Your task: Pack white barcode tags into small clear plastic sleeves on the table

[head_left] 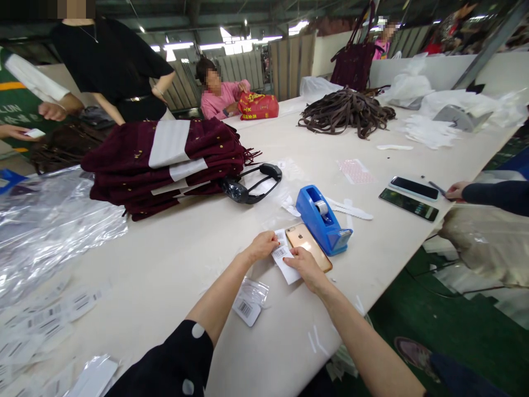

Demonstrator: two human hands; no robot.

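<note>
A narrow white strip of barcode labels (288, 270) is held between my two hands over the table. My left hand (264, 245) pinches its upper left edge, and my right hand (305, 266) grips its right side lower down. Just beyond my right hand lies a gold phone (308, 242), partly covered by the hand and the strip. A blue tape dispenser (318, 218) stands behind the phone. Below my left hand, a barcode tag (247, 309) lies in a small clear bag.
Folded maroon bags (165, 160) are stacked at left, beside black glasses (254, 184). Plastic sheets (53, 220) and label strips (45, 325) cover the left side. Brown straps (347, 113) lie farther back. Two phones (413, 187) sit near another person's hand (457, 191) at right.
</note>
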